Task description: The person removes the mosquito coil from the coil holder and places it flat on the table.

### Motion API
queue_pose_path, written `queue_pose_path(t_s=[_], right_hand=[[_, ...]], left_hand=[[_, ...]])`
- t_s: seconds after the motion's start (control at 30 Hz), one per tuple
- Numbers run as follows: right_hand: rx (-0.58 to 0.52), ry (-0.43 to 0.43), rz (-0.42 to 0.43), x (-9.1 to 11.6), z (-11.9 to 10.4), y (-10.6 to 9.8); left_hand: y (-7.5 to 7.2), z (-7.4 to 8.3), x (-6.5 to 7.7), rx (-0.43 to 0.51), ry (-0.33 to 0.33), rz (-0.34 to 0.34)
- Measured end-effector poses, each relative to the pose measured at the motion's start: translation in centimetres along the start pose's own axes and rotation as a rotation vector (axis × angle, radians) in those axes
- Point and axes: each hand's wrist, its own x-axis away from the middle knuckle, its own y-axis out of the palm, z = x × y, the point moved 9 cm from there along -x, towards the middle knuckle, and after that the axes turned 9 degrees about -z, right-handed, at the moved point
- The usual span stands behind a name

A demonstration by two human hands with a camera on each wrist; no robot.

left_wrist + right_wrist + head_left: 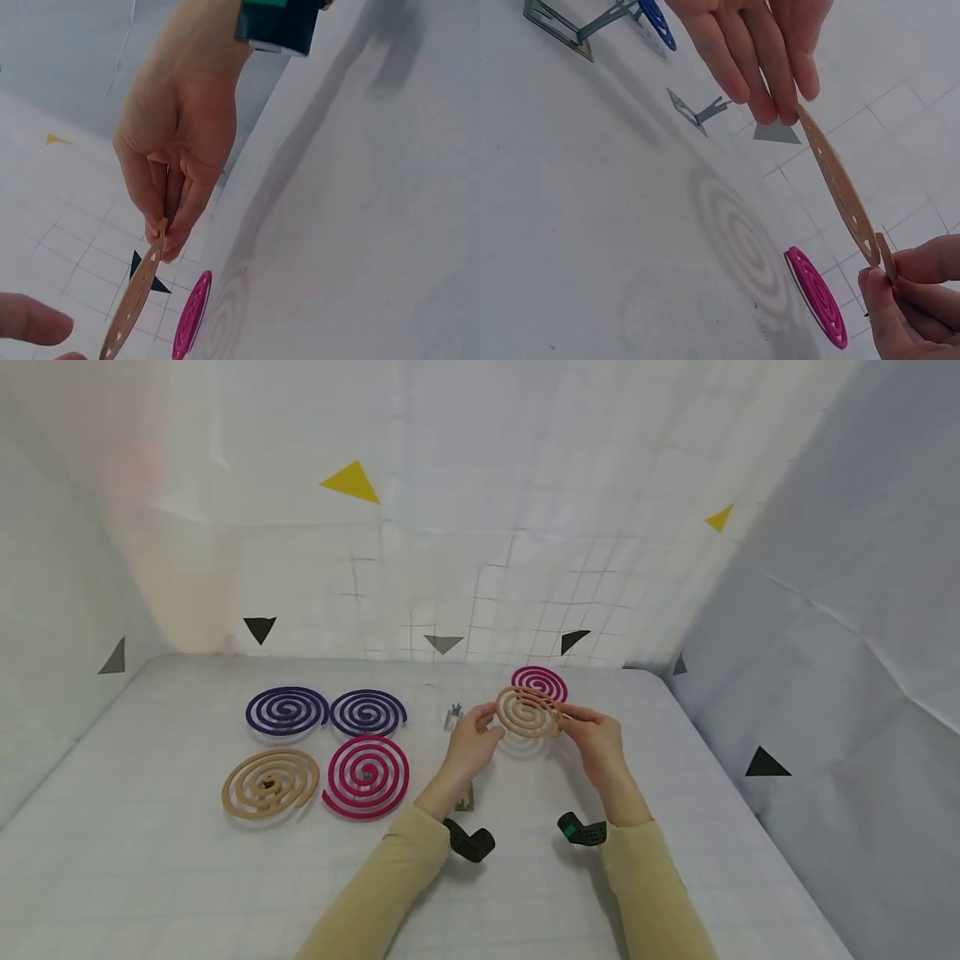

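A tan mosquito coil (527, 713) is held up above the white table, its shadow below it. My right hand (597, 745) pinches the coil's outer end between thumb and fingers, as the left wrist view also shows. At the opposite rim is my left hand (472, 747); in the right wrist view its fingers (739, 86) are straight, with the fingertips right at the edge and the thumb apart. Behind the held coil, a pink coil (817, 300) lies on the table, partly covered by it in the head view.
To the left are two dark purple coils (287, 711), a second tan coil (258, 811) and a larger-looking pink coil (368, 774). Small metal stands (697, 118) are near my left hand, one partly behind the wrist. White sheeting walls (480, 568) enclose the table.
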Motion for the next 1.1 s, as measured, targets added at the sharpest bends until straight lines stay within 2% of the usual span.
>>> queue_pose_path(t_s=[0.17, 0.3, 0.53, 0.7, 1.1], right_hand=[[0.003, -0.019, 0.032, 0.1, -0.3, -1.0], [-0.025, -0.030, 0.060, 0.0, -0.3, -2.4], [-0.034, -0.002, 0.075, -0.1, 0.2, -3.9], [-0.040, 0.015, 0.066, -0.1, 0.7, -4.2], [0.025, 0.055, 0.049, -0.3, 1.8, -4.9]], left_hand=[[1.6, 0.8, -0.2, -0.016, -0.001, -0.039], [2.8, 1.1, -0.5, -0.014, -0.011, -0.025], [4.3, 0.0, -1.2, 0.040, -0.039, -0.006], [4.7, -0.6, -1.2, 0.068, -0.058, 0.000], [5.5, -0.9, -0.9, 0.036, -0.064, 0.001]])
